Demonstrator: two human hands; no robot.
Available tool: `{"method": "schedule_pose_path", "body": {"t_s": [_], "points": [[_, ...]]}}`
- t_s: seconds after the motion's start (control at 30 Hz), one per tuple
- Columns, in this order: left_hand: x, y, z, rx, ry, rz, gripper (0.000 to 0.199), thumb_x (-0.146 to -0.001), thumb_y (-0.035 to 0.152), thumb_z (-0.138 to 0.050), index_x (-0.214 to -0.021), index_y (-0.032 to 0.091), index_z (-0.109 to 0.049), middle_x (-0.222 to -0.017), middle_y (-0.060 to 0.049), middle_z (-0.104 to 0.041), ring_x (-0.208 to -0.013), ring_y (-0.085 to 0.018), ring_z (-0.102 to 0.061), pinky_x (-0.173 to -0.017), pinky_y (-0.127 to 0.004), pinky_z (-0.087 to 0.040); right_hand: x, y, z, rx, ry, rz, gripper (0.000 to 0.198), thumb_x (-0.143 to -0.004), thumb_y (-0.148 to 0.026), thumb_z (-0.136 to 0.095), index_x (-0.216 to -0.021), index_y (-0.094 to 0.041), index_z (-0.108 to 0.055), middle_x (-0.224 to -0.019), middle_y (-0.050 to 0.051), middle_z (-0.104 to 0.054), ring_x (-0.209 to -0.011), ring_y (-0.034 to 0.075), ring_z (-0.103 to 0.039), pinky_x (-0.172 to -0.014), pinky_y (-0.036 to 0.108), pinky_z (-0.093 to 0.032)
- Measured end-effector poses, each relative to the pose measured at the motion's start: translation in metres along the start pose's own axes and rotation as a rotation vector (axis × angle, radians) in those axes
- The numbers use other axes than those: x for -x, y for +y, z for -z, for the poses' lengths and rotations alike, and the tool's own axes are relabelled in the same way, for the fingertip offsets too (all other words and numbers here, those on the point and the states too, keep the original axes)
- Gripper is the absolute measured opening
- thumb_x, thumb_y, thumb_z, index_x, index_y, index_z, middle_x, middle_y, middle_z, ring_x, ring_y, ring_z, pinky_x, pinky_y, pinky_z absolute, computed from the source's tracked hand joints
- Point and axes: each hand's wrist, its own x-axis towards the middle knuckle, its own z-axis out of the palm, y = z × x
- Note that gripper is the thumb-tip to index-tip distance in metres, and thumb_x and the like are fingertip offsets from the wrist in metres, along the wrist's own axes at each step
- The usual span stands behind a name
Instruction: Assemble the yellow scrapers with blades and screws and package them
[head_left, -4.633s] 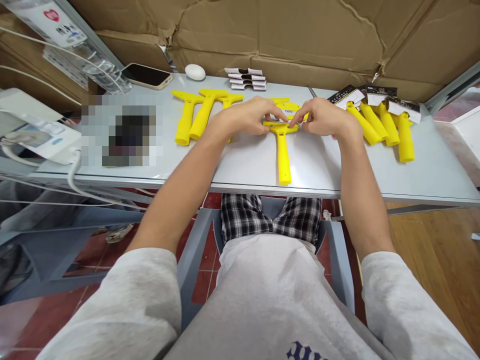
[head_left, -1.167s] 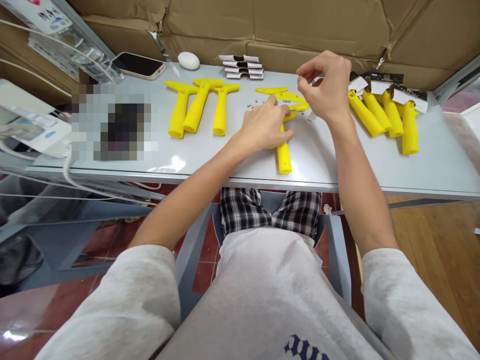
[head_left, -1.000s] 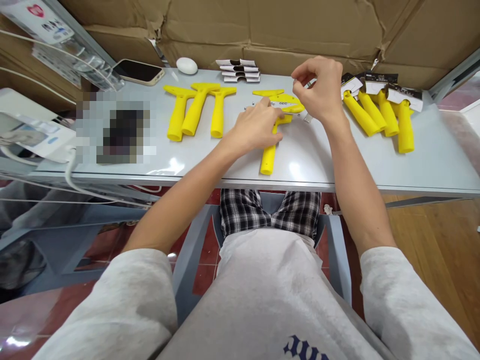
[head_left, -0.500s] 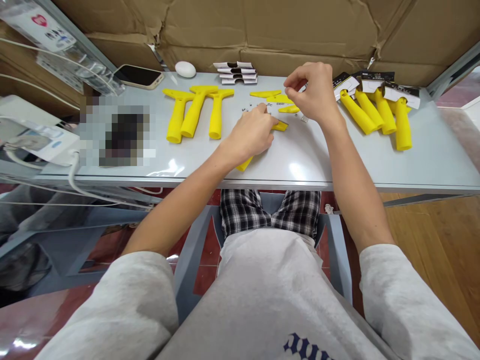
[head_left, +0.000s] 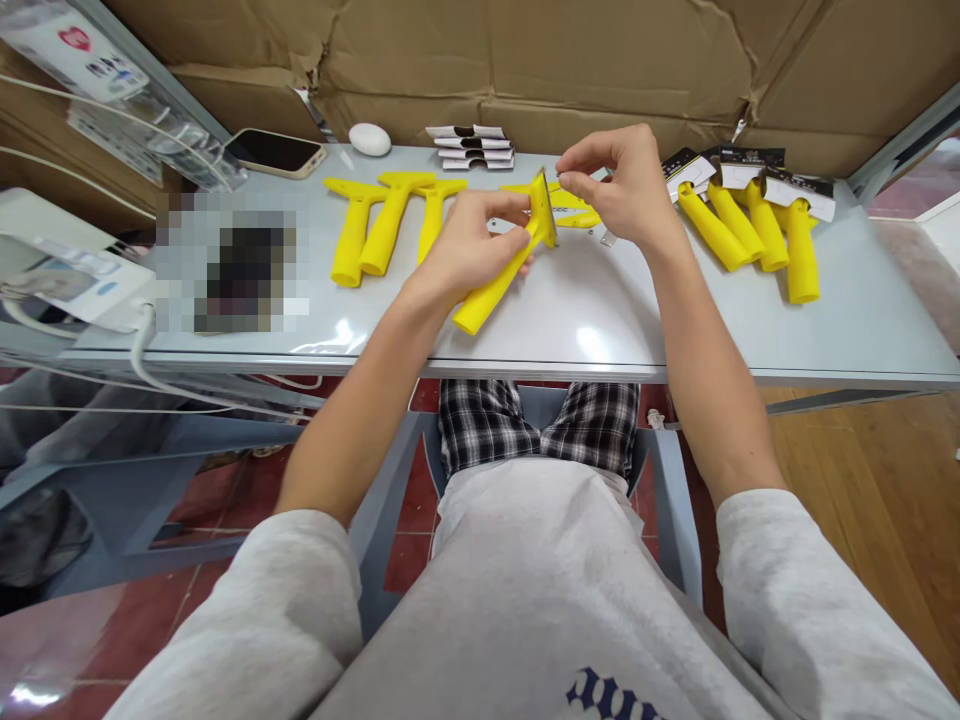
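Observation:
A yellow T-shaped scraper is in the grip of my left hand, its head raised and turned to the right. Along that head runs a dark, metallic-looking strip. My right hand is closed in a pinch close to the scraper's head; something tiny and dark shows at the fingertips, too small to name. Behind and beneath the hands lie loose flat yellow pieces and small metal bits, partly hidden. Left of my left hand, three more yellow scrapers rest on the table.
Several yellow scrapers with black-and-white cards lie at the right. Folded cards are stacked at the back, beside a white egg-shaped object and a phone. Cardboard lines the back. A white cable hangs at the left.
My left hand has lifted the scraper and tilted its head up, showing the strip. My right hand has shifted slightly left towards it, still pinched.

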Motion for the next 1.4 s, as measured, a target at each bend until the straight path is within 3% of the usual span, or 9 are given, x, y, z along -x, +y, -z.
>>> {"method": "schedule_pose_path", "body": {"t_s": [0.13,0.33,0.5,0.63,0.77,0.97,1.1,1.4], "points": [[-0.002,-0.01,-0.012,0.215,-0.039,0.128,0.041,-0.089,0.012,-0.08,-0.128,0.022,-0.088,-0.129,-0.012,-0.086,-0.098,-0.027,-0.088,-0.092,-0.042,-0.079,0.003,-0.001,0.002,0.0,-0.021,0.023,0.027,-0.079,-0.063,-0.078,-0.091,-0.041,-0.085,-0.113,-0.004,-0.088,-0.116,0.027,-0.083,-0.121,0.055,-0.066],[-0.01,-0.021,-0.02,0.39,-0.018,0.253,0.044,-0.091,0.008,-0.083,-0.133,0.021,-0.081,-0.132,-0.014,-0.084,-0.103,-0.029,-0.092,-0.107,-0.05,-0.079,0.007,-0.009,0.006,0.032,-0.14,-0.006,0.014,-0.075,-0.06,-0.08,-0.083,-0.049,-0.082,-0.111,-0.008,-0.087,-0.12,0.031,-0.082,-0.123,0.057,-0.066],[-0.016,-0.029,-0.018,0.418,0.001,0.26,0.039,-0.096,0.011,-0.081,-0.134,0.022,-0.081,-0.139,-0.014,-0.084,-0.106,-0.028,-0.093,-0.11,-0.047,-0.079,0.004,-0.008,0.0,0.044,-0.142,-0.039,0.043,-0.066,-0.081,-0.084,-0.085,-0.043,-0.083,-0.113,-0.001,-0.088,-0.116,0.028,-0.076,-0.119,0.053,-0.061],[-0.016,-0.031,-0.019,0.426,0.0,0.252,0.033,-0.098,0.011,-0.08,-0.129,0.023,-0.081,-0.14,-0.013,-0.084,-0.108,-0.027,-0.092,-0.108,-0.044,-0.08,-0.001,0.0,-0.008,0.048,-0.135,-0.038,0.066,-0.054,-0.096,-0.086,-0.089,-0.04,-0.082,-0.095,0.001,-0.084,-0.116,0.027,-0.07,-0.117,0.05,-0.056],[-0.014,-0.029,-0.02,0.419,-0.001,0.253,0.033,-0.097,0.011,-0.081,-0.129,0.023,-0.082,-0.144,-0.015,-0.081,-0.109,-0.028,-0.092,-0.111,-0.046,-0.078,0.0,0.002,-0.011,0.064,-0.14,-0.02,0.065,-0.055,-0.097,-0.085,-0.089,-0.041,-0.083,-0.092,0.001,-0.083,-0.119,0.027,-0.07,-0.119,0.049,-0.054],[-0.014,-0.028,-0.021,0.435,-0.015,0.243,0.034,-0.097,0.009,-0.08,-0.13,0.02,-0.08,-0.139,-0.014,-0.082,-0.105,-0.026,-0.091,-0.107,-0.043,-0.078,0.007,-0.003,-0.008,0.087,-0.161,0.031,0.044,-0.072,-0.092,-0.079,-0.083,-0.05,-0.078,-0.112,-0.007,-0.087,-0.116,0.03,-0.07,-0.122,0.055,-0.06],[-0.016,-0.032,-0.02,0.471,-0.039,0.236,0.038,-0.098,0.008,-0.08,-0.135,0.018,-0.08,-0.133,-0.013,-0.083,-0.098,-0.022,-0.09,-0.101,-0.037,-0.078,0.007,-0.001,-0.011,0.099,-0.138,0.037,0.048,-0.076,-0.082,-0.082,-0.092,-0.037,-0.085,-0.109,-0.002,-0.086,-0.111,0.022,-0.071,-0.119,0.05,-0.06],[-0.014,-0.029,-0.022,0.506,-0.007,0.254,0.032,-0.099,0.003,-0.076,-0.128,0.016,-0.081,-0.13,-0.014,-0.083,-0.091,-0.021,-0.088,-0.097,-0.037,-0.077,0.002,-0.006,-0.011,0.144,-0.17,-0.091,0.059,-0.057,-0.087,-0.09,-0.089,-0.04,-0.074,-0.103,-0.002,-0.083,-0.122,0.024,-0.068,-0.134,0.051,-0.052]]}}
